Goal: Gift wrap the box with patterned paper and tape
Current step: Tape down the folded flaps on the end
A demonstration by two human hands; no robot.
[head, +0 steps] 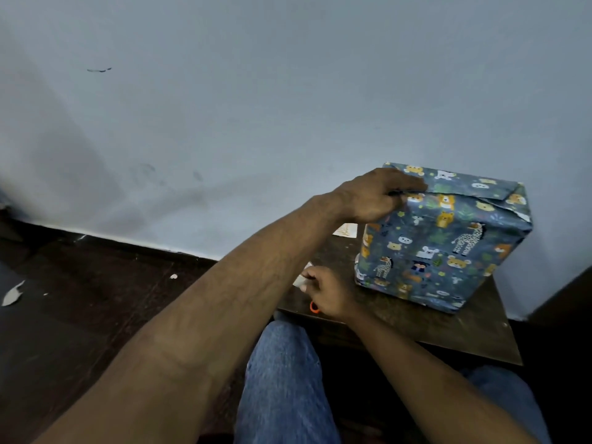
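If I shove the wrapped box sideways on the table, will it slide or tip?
The wrapped box sits flat on a broad base on the wooden table, so it probably slides rather than tips. Its paper looks smooth, likely slippery. The left hand presses the top fold, which may spring up if released.

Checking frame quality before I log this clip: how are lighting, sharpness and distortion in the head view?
Head view: dim, flat, bluish light with soft shadows on the pale wall; no glare. Wide-angle bending curves the wall's base line. The animal-print wrapped box is fairly sharp; the left hand on it and the right hand are slightly soft, and the near forearms are softer still.
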